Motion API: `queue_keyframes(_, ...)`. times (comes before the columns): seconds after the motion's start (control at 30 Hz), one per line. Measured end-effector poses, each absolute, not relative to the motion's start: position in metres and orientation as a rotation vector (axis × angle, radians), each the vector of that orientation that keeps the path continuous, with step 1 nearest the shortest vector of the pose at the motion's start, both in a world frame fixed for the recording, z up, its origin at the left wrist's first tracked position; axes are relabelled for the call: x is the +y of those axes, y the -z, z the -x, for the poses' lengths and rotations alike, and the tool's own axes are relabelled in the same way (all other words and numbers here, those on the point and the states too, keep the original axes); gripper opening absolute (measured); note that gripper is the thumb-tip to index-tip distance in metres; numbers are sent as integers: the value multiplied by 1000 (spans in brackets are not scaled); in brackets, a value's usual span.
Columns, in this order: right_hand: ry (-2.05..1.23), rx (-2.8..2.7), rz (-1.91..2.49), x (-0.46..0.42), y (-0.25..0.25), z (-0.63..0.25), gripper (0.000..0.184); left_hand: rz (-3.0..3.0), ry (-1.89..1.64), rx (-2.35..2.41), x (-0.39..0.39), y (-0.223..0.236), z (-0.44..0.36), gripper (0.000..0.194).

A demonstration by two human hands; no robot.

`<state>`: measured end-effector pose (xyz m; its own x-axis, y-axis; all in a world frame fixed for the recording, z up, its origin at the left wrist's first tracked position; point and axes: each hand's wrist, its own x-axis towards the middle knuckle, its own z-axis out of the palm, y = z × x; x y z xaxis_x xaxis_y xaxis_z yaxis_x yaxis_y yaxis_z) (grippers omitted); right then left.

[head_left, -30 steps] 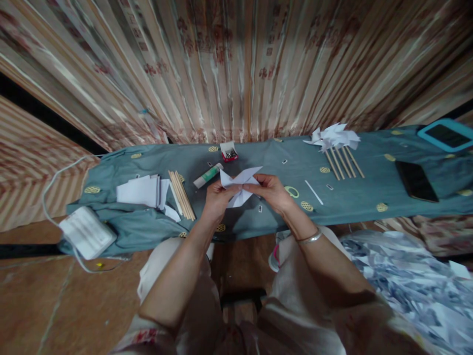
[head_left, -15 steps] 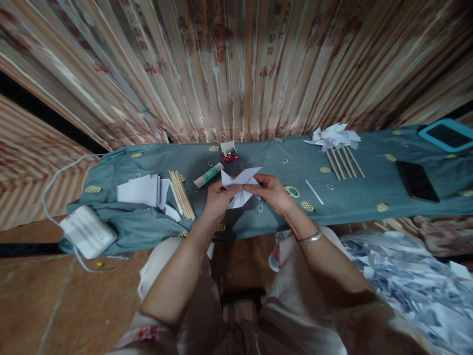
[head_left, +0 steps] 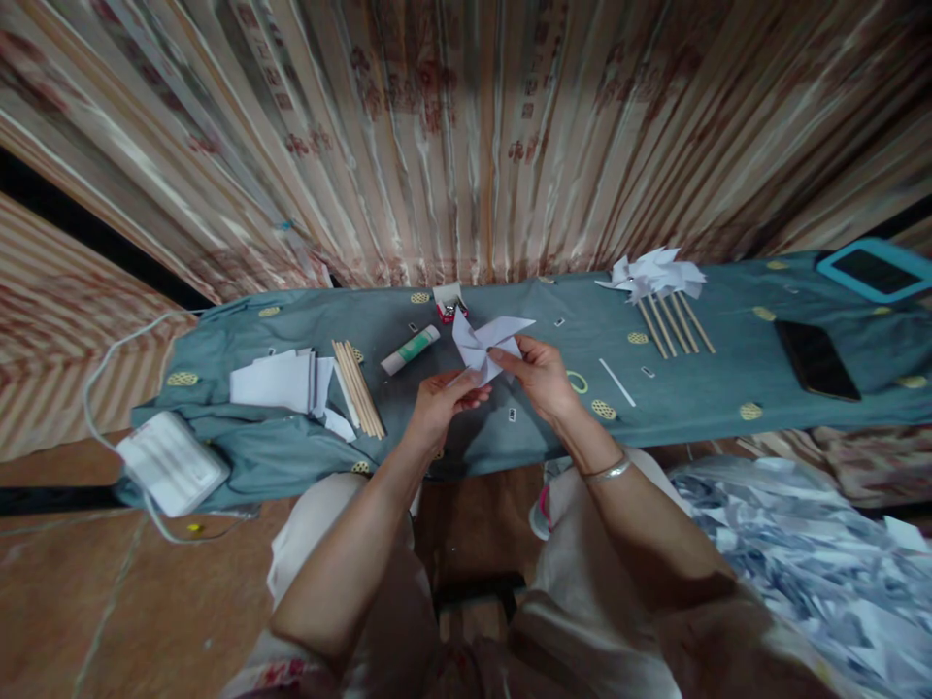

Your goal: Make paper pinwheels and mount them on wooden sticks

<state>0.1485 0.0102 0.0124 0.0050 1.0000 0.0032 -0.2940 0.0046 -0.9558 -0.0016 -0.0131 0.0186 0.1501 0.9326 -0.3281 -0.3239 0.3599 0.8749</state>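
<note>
A white folded paper pinwheel is held over the middle of the cloth-covered table. My right hand pinches it, the thumb pressing near its centre. My left hand grips its lower left corner between thumb and fingers. Just beyond the paper stands a small red box with shiny metal pieces in it. A glue stick with a green label lies to the left. Beside my right hand is a light green ring, partly hidden by that hand.
On the left are wooden sticks, stacked white paper and a white power strip with a cord. Finished pinwheels on sticks, a paper strip, a phone and a blue-framed tablet lie right. Paper scraps fill a bag below.
The pinwheel has turned and shifted slightly up and right. My left hand has slid from its left side to its lower corner; my right thumb now presses nearer the centre.
</note>
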Motion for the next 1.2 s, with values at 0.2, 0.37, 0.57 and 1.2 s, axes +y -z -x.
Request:
queue_keyframes(0.2,-1302,-984,1009,10,-11,-148,35,-762,-1012,1069,-14,-15,0,42)
queue_keyframes(0.37,-1261,-1007,1079,10,-12,-147,36,-807,-1024,1080,-12,-13,1,37)
queue_keyframes(0.57,-1238,-1012,1109,11,-12,-146,37,-793,-1042,1085,-12,-13,0,40)
queue_keyframes(1.2,-1216,-1100,1132,10,-11,-144,30,-747,-1087,1090,-12,-17,-7,48)
